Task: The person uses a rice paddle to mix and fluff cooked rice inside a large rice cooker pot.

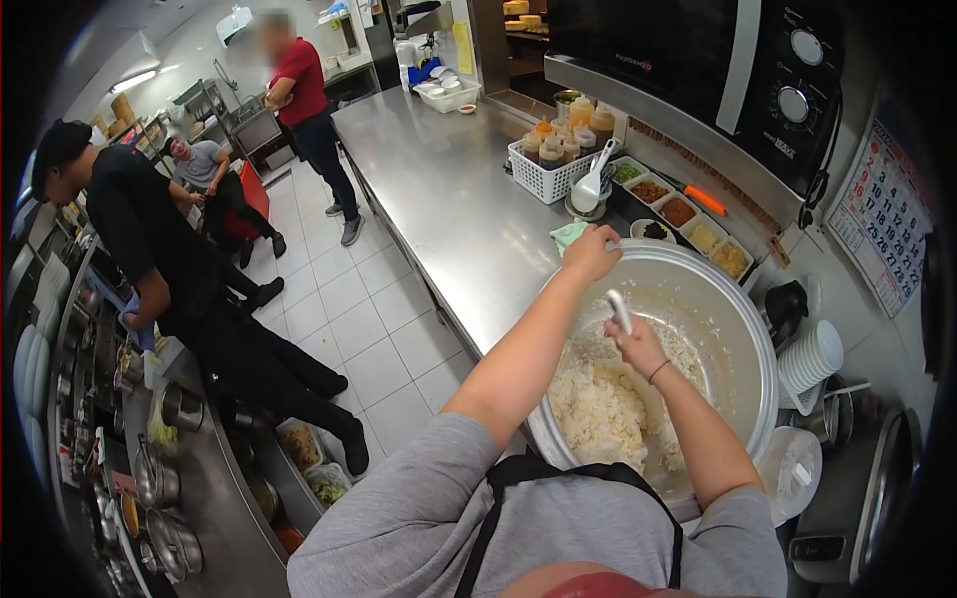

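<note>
Head view, white handle (619, 311) slanting forward-left, right fingers (628, 342) closed round it, left fingers (607, 237) loosely bent by pot (736, 324).

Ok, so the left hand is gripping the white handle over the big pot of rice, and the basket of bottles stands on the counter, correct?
Not quite: the head view shows the right hand gripping the white handle over the big pot of rice; the left hand is up by the rim. The basket of bottles does stand on the counter.
</note>
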`<state>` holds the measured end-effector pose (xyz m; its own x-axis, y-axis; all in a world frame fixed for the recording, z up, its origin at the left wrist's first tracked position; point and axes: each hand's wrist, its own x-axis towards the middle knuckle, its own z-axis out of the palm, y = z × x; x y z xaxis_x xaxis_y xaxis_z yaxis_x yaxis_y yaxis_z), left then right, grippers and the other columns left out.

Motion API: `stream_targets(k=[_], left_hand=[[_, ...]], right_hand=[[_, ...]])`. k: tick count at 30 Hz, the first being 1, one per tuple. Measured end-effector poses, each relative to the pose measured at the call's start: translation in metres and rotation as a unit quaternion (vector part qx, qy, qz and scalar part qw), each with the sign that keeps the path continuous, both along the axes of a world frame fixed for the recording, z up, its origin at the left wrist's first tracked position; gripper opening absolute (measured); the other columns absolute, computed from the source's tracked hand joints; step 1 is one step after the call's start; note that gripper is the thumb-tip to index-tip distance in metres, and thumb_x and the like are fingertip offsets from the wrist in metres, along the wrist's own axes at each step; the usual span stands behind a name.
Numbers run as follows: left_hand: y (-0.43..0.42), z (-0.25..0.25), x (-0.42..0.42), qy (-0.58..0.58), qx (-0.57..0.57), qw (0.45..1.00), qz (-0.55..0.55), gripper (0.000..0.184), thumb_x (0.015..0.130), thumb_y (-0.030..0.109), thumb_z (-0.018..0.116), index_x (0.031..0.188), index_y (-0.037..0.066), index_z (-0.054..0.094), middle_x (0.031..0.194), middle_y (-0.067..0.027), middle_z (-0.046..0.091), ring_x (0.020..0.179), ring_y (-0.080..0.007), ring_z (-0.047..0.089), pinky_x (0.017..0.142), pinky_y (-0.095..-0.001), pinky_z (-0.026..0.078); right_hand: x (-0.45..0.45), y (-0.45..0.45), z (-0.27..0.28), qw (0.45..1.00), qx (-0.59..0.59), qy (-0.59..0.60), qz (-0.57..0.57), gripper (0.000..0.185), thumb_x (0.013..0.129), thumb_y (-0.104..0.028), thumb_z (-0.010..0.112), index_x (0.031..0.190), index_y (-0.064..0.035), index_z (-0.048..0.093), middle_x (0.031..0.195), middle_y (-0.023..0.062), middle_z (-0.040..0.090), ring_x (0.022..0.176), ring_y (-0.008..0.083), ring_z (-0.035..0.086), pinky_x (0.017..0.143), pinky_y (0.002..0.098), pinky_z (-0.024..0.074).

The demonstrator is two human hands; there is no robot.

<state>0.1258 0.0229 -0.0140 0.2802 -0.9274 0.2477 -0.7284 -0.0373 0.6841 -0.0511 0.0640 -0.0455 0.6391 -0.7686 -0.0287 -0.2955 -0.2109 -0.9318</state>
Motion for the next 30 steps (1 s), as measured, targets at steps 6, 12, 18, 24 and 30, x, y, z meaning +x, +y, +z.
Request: stream_targets(k=[6, 12, 18, 24, 30], left_hand=[[0.002, 0.004, -0.002, 0.007, 0.014, 1.0, -0.007, 0.03, 0.074, 0.032, 0.064, 0.099, 0.017, 0.059, 0.099, -0.0084, 0.054, 0.095, -0.0261, 0.055, 0.08, -0.0361, 0.044], [0.008, 0.006, -0.003, -0.011, 0.017, 1.0, -0.003, 0.03, 0.074, 0.033, 0.064, 0.098, 0.017, 0.058, 0.101, -0.0084, 0.054, 0.096, -0.0262, 0.055, 0.079, -0.0366, 0.044], [0.006, 0.007, -0.005, -0.016, 0.023, 1.0, -0.003, 0.029, 0.074, 0.032, 0.064, 0.098, 0.018, 0.058, 0.104, -0.0084, 0.052, 0.096, -0.0261, 0.055, 0.08, -0.0369, 0.044], [0.008, 0.008, -0.008, 0.005, 0.007, 1.0, 0.005, 0.027, 0.073, 0.028, 0.064, 0.096, 0.016, 0.058, 0.104, -0.0093, 0.051, 0.097, -0.027, 0.054, 0.082, -0.0369, 0.043], [-0.008, 0.005, -0.018, 0.047, -0.254, 0.966, 0.03, 0.023, 0.07, 0.008, 0.064, 0.092, 0.006, 0.058, 0.101, -0.0117, 0.049, 0.093, -0.0285, 0.051, 0.081, -0.0352, 0.042]], right_hand=[[-0.026, -0.017, 0.049, 0.969, 0.074, -0.223, -0.078, 0.025, 0.087, -0.032, 0.053, 0.081, -0.0081, 0.053, 0.051, -0.0044, 0.039, 0.041, 0.0047, 0.034, 0.037, 0.0228, 0.027], [-0.011, -0.016, 0.004, 0.96, 0.184, -0.181, -0.106, 0.027, 0.088, -0.03, 0.052, 0.077, -0.0064, 0.047, 0.048, -0.0038, 0.031, 0.037, 0.0059, 0.026, 0.036, 0.0227, 0.0221], [-0.018, -0.022, -0.016, 0.947, 0.233, -0.2, -0.093, 0.027, 0.088, -0.031, 0.053, 0.079, -0.0071, 0.046, 0.049, -0.0032, 0.032, 0.037, 0.0069, 0.026, 0.036, 0.0232, 0.024], [-0.02, -0.045, -0.013, 0.958, -0.092, -0.163, -0.218, 0.024, 0.087, -0.027, 0.055, 0.094, -0.0047, 0.048, 0.065, 0.0029, 0.046, 0.057, 0.0138, 0.046, 0.056, 0.0271, 0.0404], [-0.01, 0.022, 0.063, 0.955, 0.015, -0.217, 0.2, 0.034, 0.09, -0.032, 0.046, 0.083, -0.0001, 0.054, 0.082, 0.0089, 0.056, 0.084, 0.0191, 0.055, 0.077, 0.031, 0.0437]])
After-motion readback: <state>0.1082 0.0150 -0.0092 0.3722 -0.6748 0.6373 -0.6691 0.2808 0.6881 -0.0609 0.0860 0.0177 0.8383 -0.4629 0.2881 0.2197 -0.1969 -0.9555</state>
